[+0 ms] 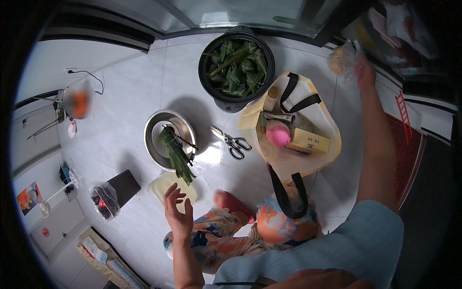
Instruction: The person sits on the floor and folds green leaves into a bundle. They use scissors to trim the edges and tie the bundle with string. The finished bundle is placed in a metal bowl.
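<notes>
At the far right my right arm is stretched out, and my right hand (pixel 364 71) is closed on a clear plastic bag (pixel 355 50) with yellowish round things (pixel 338 61) in it. My left hand (pixel 178 212) is raised with loosely bent fingers apart, holding nothing, over a pale shallow bowl (pixel 161 189). Just beyond it, a bundle of long green leaves (pixel 179 156) lies in a steel basin (pixel 148 144), its ends over the rim. Between the basin and a cream tote bag (pixel 315 164) lie open-bladed scissors (pixel 231 143). The tote holds a pink round object (pixel 278 134) and a yellow box (pixel 310 141).
A black pot (pixel 204 77) full of leaf-wrapped dumplings (pixel 238 72) stands at the back, near a glass door (pixel 231 14). To the left is a dark box (pixel 124 187) with a plastic-covered bundle (pixel 104 200). A red mat (pixel 402 154) lies at the right.
</notes>
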`<action>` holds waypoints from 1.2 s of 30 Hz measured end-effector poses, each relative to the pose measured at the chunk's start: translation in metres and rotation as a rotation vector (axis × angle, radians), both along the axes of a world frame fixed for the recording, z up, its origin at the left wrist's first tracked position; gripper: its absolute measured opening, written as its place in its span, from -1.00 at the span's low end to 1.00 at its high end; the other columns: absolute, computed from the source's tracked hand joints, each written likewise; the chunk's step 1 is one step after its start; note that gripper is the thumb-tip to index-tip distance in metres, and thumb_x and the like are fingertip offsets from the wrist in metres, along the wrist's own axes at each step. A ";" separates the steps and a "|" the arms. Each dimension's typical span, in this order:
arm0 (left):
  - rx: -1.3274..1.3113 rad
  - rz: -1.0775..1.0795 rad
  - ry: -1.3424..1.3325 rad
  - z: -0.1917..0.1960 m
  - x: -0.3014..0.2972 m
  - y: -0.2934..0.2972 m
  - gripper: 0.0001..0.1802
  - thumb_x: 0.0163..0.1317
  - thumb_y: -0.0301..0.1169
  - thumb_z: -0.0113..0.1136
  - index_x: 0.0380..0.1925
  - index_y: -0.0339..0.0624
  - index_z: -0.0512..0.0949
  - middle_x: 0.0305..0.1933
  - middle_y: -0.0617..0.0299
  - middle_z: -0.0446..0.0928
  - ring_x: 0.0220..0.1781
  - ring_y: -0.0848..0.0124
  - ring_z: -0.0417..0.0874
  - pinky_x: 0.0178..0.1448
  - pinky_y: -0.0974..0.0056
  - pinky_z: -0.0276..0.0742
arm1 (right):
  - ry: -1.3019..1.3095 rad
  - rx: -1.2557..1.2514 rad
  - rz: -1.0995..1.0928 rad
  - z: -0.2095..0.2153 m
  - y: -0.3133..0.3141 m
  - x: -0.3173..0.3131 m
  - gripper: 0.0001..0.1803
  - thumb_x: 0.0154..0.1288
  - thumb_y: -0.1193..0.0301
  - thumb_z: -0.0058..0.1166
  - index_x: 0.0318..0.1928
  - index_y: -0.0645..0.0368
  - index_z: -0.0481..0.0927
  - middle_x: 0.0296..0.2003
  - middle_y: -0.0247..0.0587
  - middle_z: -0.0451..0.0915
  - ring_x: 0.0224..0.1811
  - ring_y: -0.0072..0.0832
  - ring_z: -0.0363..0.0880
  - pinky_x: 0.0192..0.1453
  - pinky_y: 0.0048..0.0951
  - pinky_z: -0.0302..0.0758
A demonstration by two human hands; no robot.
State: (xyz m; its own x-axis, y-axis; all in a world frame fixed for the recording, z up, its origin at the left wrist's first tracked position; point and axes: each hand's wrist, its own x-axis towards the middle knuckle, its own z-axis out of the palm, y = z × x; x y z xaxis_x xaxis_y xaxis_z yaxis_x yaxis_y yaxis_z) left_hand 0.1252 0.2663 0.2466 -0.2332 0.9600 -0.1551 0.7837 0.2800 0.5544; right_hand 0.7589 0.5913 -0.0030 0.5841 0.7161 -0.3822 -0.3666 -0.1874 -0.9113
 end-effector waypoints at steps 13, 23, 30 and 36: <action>-0.076 0.069 0.047 -0.008 -0.006 -0.006 -0.56 0.10 -0.73 0.17 0.02 -0.25 0.45 0.23 -0.02 0.48 -0.10 0.30 0.66 -0.07 0.27 0.60 | -1.259 -0.911 0.203 -0.025 -0.053 -0.026 -0.32 0.36 -0.21 -0.07 0.40 -0.30 0.33 0.24 -0.11 0.47 0.23 -0.15 0.51 0.26 -0.04 0.43; -0.150 0.047 0.130 -0.008 -0.010 -0.002 -0.53 0.09 -0.70 0.22 0.04 -0.22 0.45 0.22 -0.01 0.49 -0.09 0.26 0.68 -0.05 0.24 0.61 | -1.691 -0.714 0.547 -0.094 -0.058 -0.019 -0.35 0.46 -0.12 -0.14 0.37 -0.02 0.36 0.26 0.03 0.39 0.27 -0.08 0.42 0.17 0.01 0.48; -0.104 0.069 0.101 -0.012 -0.017 -0.011 -0.53 0.09 -0.68 0.22 0.05 -0.23 0.43 0.23 -0.02 0.48 -0.10 0.26 0.69 -0.04 0.23 0.61 | -1.812 -0.824 1.271 -0.182 -0.023 0.082 -0.44 0.45 0.10 -0.08 0.23 0.29 0.44 0.04 0.29 0.55 0.14 0.08 0.53 0.20 0.04 0.44; 0.023 0.142 0.049 0.016 -0.013 -0.008 -0.52 0.11 -0.69 0.21 0.06 -0.21 0.43 0.20 0.02 0.51 -0.11 0.28 0.70 -0.03 0.24 0.58 | -1.399 -0.594 0.755 -0.154 -0.080 0.050 -0.57 0.40 0.19 -0.12 -0.04 0.31 0.60 -0.11 0.26 0.59 -0.02 0.14 0.55 0.06 -0.04 0.46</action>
